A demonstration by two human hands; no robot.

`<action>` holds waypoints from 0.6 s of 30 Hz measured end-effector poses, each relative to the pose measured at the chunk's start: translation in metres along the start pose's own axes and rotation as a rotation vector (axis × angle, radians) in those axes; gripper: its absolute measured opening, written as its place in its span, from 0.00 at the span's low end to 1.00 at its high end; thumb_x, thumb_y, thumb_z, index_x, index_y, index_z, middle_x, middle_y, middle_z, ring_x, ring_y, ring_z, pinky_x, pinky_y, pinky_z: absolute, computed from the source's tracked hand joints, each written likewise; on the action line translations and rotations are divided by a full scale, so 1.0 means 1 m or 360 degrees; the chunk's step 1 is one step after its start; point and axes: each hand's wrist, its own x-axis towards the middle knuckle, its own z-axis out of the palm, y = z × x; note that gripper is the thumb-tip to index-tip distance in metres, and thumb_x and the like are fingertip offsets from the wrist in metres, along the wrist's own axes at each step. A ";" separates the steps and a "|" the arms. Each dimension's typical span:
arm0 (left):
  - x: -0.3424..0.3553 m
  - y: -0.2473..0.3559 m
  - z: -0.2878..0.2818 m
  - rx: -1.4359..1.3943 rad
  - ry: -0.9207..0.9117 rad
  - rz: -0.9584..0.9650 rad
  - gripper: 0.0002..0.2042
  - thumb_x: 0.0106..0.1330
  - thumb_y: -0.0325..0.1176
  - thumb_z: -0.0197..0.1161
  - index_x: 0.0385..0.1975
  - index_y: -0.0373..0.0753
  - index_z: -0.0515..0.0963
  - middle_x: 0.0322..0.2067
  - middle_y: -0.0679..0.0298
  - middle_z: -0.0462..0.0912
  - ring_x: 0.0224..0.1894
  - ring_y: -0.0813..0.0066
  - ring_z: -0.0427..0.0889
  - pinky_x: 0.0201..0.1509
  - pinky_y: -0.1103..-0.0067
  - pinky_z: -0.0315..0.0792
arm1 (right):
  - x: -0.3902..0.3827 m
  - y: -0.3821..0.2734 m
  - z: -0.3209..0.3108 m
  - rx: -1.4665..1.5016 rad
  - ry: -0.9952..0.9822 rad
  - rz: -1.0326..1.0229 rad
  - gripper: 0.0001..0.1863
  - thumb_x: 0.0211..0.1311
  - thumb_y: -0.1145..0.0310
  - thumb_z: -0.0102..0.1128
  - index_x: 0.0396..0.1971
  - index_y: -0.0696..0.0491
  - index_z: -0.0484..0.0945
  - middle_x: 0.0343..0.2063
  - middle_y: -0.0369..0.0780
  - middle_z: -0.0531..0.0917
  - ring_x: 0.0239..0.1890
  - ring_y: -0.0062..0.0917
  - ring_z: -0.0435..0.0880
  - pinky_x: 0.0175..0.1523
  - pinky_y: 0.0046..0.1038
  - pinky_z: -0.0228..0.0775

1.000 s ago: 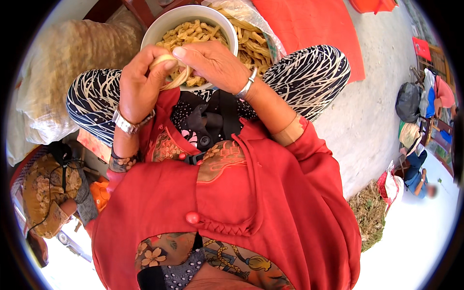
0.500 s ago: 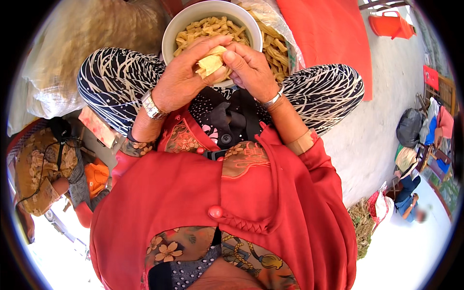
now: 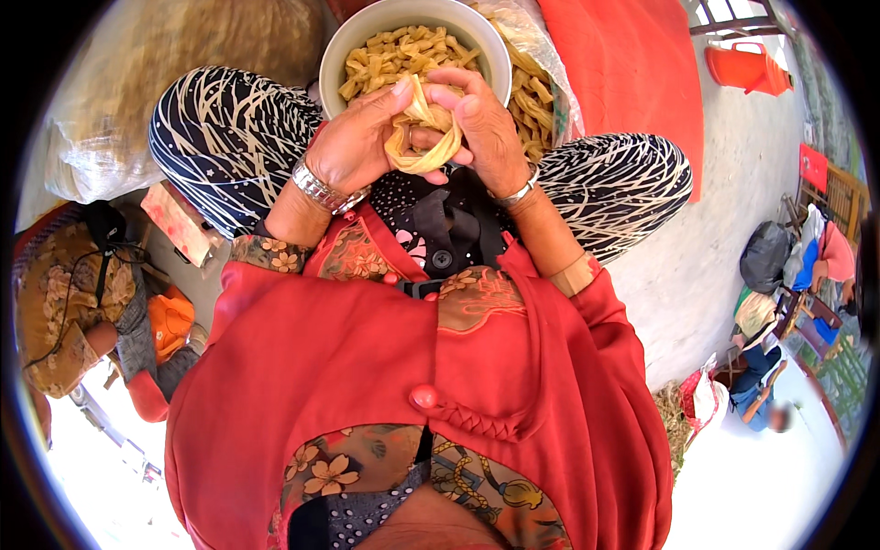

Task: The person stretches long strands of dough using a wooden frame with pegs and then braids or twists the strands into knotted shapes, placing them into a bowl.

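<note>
My left hand [image 3: 353, 137] and my right hand [image 3: 486, 137] face each other just below the middle of a white basin [image 3: 333, 60], both closed round a pale yellow, wrinkled strip of food [image 3: 423, 156] like tofu skin, which is bent into a loop between their fingers. Short knotted yellow pieces [image 3: 408, 50] fill much of the basin. Right of it, longer yellow strips [image 3: 532, 101] lie in an open clear plastic bag [image 3: 559, 78], partly hidden behind my right hand and the basin.
A big translucent sack [image 3: 110, 128] sits at upper left, a red sheet [image 3: 632, 73] right of the bag, a red plastic container [image 3: 742, 66] beyond. A seated person in floral clothing [image 3: 55, 302] is at left; another in blue [image 3: 761, 385] is far right, near heaped bags [image 3: 765, 257].
Both hands have shifted right relative to where they were a second ago; their fingers have turned and loosened somewhat, and the bunched yellow strip now shows as an opened loop.
</note>
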 end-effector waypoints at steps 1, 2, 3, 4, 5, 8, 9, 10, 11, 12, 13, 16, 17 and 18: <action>0.001 -0.001 -0.002 -0.0024 -0.0031 -0.0006 0.23 0.71 0.47 0.40 0.47 0.32 0.69 0.44 0.52 0.75 0.38 0.63 0.79 0.35 0.71 0.81 | -0.004 -0.001 -0.002 0.0146 -0.0015 0.0175 0.27 0.65 0.48 0.46 0.49 0.59 0.68 0.39 0.41 0.77 0.36 0.16 0.76 0.38 0.20 0.70; 0.003 -0.003 -0.005 -0.0047 -0.0062 -0.0013 0.23 0.71 0.48 0.40 0.47 0.32 0.70 0.43 0.52 0.75 0.38 0.64 0.79 0.35 0.71 0.81 | -0.008 -0.002 -0.003 0.0293 -0.0028 0.0349 0.26 0.66 0.49 0.46 0.48 0.59 0.68 0.39 0.40 0.77 0.36 0.16 0.76 0.39 0.20 0.70; 0.004 -0.004 -0.008 -0.0070 -0.0093 -0.0020 0.23 0.71 0.48 0.40 0.46 0.32 0.70 0.43 0.53 0.75 0.38 0.65 0.78 0.36 0.71 0.80 | -0.009 -0.005 -0.002 0.0377 0.0062 0.0385 0.21 0.65 0.54 0.50 0.45 0.58 0.71 0.35 0.36 0.77 0.34 0.14 0.74 0.38 0.19 0.69; 0.004 -0.006 -0.010 -0.0137 -0.0125 -0.0022 0.23 0.71 0.48 0.41 0.46 0.31 0.70 0.42 0.54 0.75 0.39 0.66 0.78 0.40 0.69 0.79 | -0.011 -0.003 -0.004 0.0251 0.0098 0.0337 0.19 0.65 0.56 0.51 0.43 0.58 0.72 0.34 0.36 0.77 0.33 0.14 0.74 0.36 0.19 0.68; 0.005 -0.007 -0.013 -0.0205 -0.0153 -0.0022 0.24 0.71 0.49 0.41 0.45 0.30 0.71 0.40 0.55 0.76 0.39 0.66 0.78 0.43 0.68 0.78 | -0.013 0.000 -0.007 0.0127 0.0129 0.0291 0.17 0.64 0.57 0.52 0.41 0.58 0.73 0.32 0.35 0.77 0.33 0.13 0.73 0.35 0.18 0.68; 0.003 -0.006 -0.015 -0.0276 -0.0174 0.0009 0.24 0.71 0.48 0.42 0.43 0.29 0.72 0.37 0.57 0.76 0.36 0.70 0.77 0.46 0.66 0.77 | -0.019 -0.001 -0.014 -0.0101 0.0230 0.0194 0.13 0.61 0.62 0.58 0.29 0.58 0.77 0.22 0.31 0.77 0.26 0.11 0.70 0.28 0.17 0.63; 0.001 -0.004 -0.016 -0.0278 -0.0170 0.0022 0.23 0.71 0.48 0.43 0.42 0.29 0.72 0.35 0.58 0.75 0.35 0.72 0.76 0.46 0.67 0.77 | -0.023 -0.005 -0.019 -0.0230 0.0232 0.0186 0.13 0.61 0.63 0.58 0.27 0.58 0.77 0.21 0.30 0.76 0.25 0.11 0.70 0.28 0.16 0.62; 0.000 -0.003 -0.017 -0.0279 -0.0164 0.0037 0.23 0.71 0.47 0.43 0.41 0.29 0.73 0.34 0.58 0.75 0.33 0.73 0.76 0.47 0.67 0.77 | -0.026 -0.007 -0.026 -0.0357 0.0231 0.0176 0.13 0.61 0.63 0.59 0.25 0.58 0.78 0.19 0.30 0.76 0.24 0.10 0.69 0.27 0.16 0.61; 0.000 -0.001 -0.025 -0.0304 -0.0202 0.0137 0.22 0.71 0.45 0.42 0.41 0.27 0.71 0.38 0.56 0.71 0.27 0.77 0.69 0.37 0.74 0.78 | -0.029 -0.006 -0.037 -0.0278 0.0307 0.0296 0.13 0.60 0.63 0.59 0.23 0.58 0.78 0.18 0.29 0.74 0.23 0.09 0.68 0.27 0.15 0.60; -0.003 0.007 -0.026 -0.0393 -0.0097 0.0176 0.21 0.71 0.45 0.42 0.41 0.28 0.71 0.38 0.57 0.71 0.27 0.78 0.68 0.35 0.76 0.76 | -0.033 -0.005 -0.050 -0.0213 0.0390 0.0412 0.13 0.60 0.63 0.60 0.22 0.57 0.78 0.16 0.27 0.73 0.22 0.09 0.67 0.26 0.15 0.59; -0.006 0.010 -0.026 -0.0358 -0.0120 0.0181 0.22 0.71 0.45 0.42 0.41 0.28 0.71 0.38 0.57 0.71 0.27 0.78 0.68 0.36 0.77 0.76 | -0.038 0.003 -0.060 -0.0145 0.0438 0.0334 0.13 0.60 0.63 0.61 0.22 0.57 0.78 0.17 0.27 0.72 0.20 0.08 0.65 0.25 0.14 0.57; -0.005 0.015 -0.024 -0.0205 -0.0104 0.0235 0.23 0.71 0.47 0.42 0.42 0.29 0.71 0.39 0.58 0.71 0.29 0.78 0.69 0.37 0.78 0.75 | -0.039 0.004 -0.067 -0.0320 0.0289 0.0427 0.14 0.60 0.62 0.60 0.23 0.57 0.78 0.18 0.29 0.72 0.19 0.09 0.66 0.23 0.14 0.58; -0.002 0.016 -0.023 -0.0149 -0.0095 0.0267 0.23 0.71 0.47 0.42 0.43 0.29 0.71 0.40 0.59 0.71 0.29 0.78 0.69 0.37 0.78 0.74 | -0.036 0.004 -0.066 -0.0248 0.0260 0.0466 0.14 0.61 0.61 0.59 0.25 0.57 0.78 0.18 0.29 0.73 0.20 0.09 0.68 0.23 0.14 0.60; 0.000 0.016 -0.022 -0.0046 -0.0009 0.0315 0.23 0.71 0.48 0.42 0.44 0.30 0.71 0.40 0.59 0.72 0.30 0.79 0.69 0.37 0.78 0.74 | -0.033 0.004 -0.064 -0.0176 0.0231 0.0505 0.13 0.61 0.61 0.58 0.26 0.57 0.78 0.19 0.30 0.73 0.21 0.09 0.69 0.22 0.14 0.62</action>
